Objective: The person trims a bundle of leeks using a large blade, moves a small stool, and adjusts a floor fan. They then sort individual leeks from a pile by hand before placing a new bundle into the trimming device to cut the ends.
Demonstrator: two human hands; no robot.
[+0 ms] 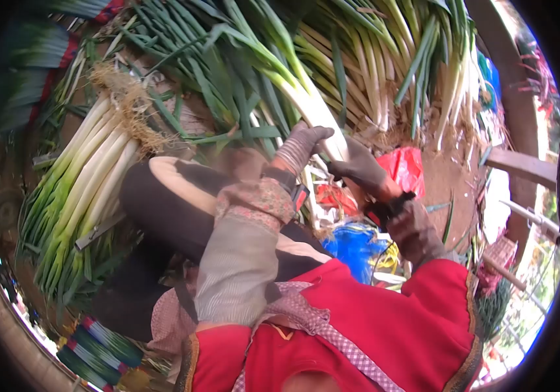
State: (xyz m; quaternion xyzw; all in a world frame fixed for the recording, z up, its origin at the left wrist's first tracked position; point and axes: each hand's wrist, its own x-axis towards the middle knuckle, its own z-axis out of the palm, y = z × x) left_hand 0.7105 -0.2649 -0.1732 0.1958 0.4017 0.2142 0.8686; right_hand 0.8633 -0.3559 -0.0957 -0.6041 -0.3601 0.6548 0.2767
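My left hand (301,149), in a grey glove, is closed around the white stem of a large green onion (309,103). The stem slants up and away, its green leaves toward the top of the view. At the stem's lower end, my gloved right hand (362,171) is closed on it, its fingers partly hidden. Beyond my hands lies a pile of green onions (365,59) with roots and green tops. To the left is a bundle of green onions (94,160), white stems side by side and brown roots toward the top.
A red plastic bag (403,171) lies just right of my right hand, and a blue plastic bag (353,248) below it. A wooden bar (522,166) juts in at the right. Striped red, green and blue material (100,353) shows at lower left.
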